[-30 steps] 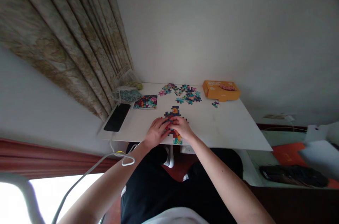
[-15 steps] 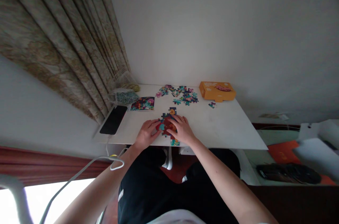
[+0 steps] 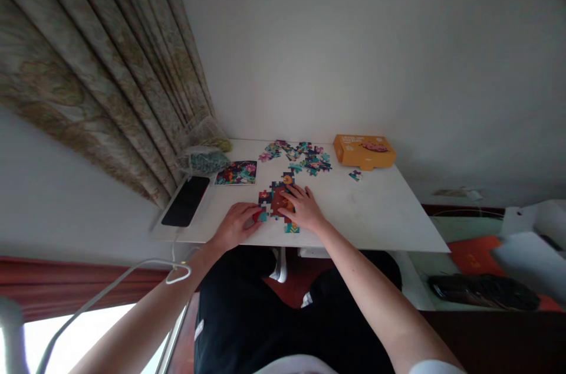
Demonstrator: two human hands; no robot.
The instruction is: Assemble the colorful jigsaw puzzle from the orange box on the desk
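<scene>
A partly joined jigsaw puzzle [image 3: 276, 203] lies near the front edge of the white table, dark red in its middle with blue and teal parts around. My left hand [image 3: 234, 225] pinches a red and teal puzzle piece [image 3: 262, 217] at the puzzle's lower left side; whether it is locked into its neighbours I cannot tell. Across the right part of the puzzle rests my right hand [image 3: 305, 209], fingers spread and covering some of the picture. Loose puzzle pieces [image 3: 312, 160] lie in a group farther back, and a single puzzle piece [image 3: 355, 175] is off to the right.
A yellow box [image 3: 365, 151] stands at the back right against the wall. On the left are a colourful picture card [image 3: 236, 173], clear plastic bags [image 3: 203, 158] and a black phone [image 3: 186, 202] with a white cable [image 3: 132, 266]. A patterned curtain [image 3: 110, 67] hangs beside the table.
My left hand has drawn a little left and toward me with the red and teal piece. More of the puzzle's left side now shows. My right hand stays on the puzzle.
</scene>
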